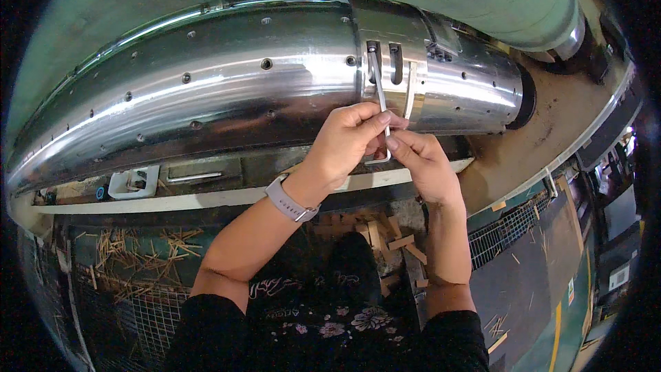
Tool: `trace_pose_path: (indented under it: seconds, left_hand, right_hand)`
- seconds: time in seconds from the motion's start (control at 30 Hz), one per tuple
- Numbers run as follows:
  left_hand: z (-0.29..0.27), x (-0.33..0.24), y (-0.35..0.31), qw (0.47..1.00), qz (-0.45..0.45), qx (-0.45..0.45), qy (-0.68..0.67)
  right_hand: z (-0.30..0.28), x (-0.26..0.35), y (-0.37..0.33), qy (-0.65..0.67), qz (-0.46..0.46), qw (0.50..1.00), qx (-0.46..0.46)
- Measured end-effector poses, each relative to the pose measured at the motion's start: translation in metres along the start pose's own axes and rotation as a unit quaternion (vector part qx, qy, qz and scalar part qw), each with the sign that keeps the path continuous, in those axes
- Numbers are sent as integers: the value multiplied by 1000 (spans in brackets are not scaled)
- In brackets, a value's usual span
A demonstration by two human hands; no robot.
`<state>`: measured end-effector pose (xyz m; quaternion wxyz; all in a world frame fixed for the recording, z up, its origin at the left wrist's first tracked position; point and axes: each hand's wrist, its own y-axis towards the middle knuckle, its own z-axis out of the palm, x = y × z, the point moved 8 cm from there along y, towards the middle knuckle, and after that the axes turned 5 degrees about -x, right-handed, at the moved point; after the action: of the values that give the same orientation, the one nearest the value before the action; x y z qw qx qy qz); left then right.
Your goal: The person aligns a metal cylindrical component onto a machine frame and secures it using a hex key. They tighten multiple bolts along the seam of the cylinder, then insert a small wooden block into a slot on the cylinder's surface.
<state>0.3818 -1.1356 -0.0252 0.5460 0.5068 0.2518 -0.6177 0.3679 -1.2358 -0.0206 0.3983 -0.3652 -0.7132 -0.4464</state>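
Observation:
An L-shaped silver hex key [379, 86] runs from my hands up to a slotted collar [385, 36] on a large shiny metal cylinder [303, 62]. Its far tip meets a bolt head [372, 47] in the leftmost slot; whether it is fully seated I cannot tell. My left hand [348, 139], with a pale watch strap at the wrist, pinches the key's long arm between thumb and fingers. Closed just below and to the right, my right hand [428, 164] grips the same arm near its lower end. The short bent end points left beneath my fingers.
On the ledge [255, 191] under the cylinder lie another L-shaped rod [195, 178] and a small white tray [134, 182] with small parts. A green roller [509, 0] rises behind. Wood blocks [385, 234] and thin wooden sticks [148, 251] litter the area below.

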Motion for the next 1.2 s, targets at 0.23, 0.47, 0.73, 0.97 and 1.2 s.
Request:
trace_pose_path:
  seconds: [0.23,0.47,0.73,0.97,1.2]
  left_hand:
    - [0,-4,0,1000,11,-3,10]
    - [-10,-3,-1,996,44,-63,47]
    - [-12,-12,1,993,71,-91,12]
    - [-5,-6,-3,998,-43,-14,-46]
    - [-14,-10,8,991,103,-50,76]
  right_hand:
    - [6,-4,5,144,17,989,5]
    - [7,1,10,108,41,993,-9]
    - [13,15,12,28,47,998,36]
    - [16,15,16,150,65,980,114]
    - [9,3,17,125,46,991,31]
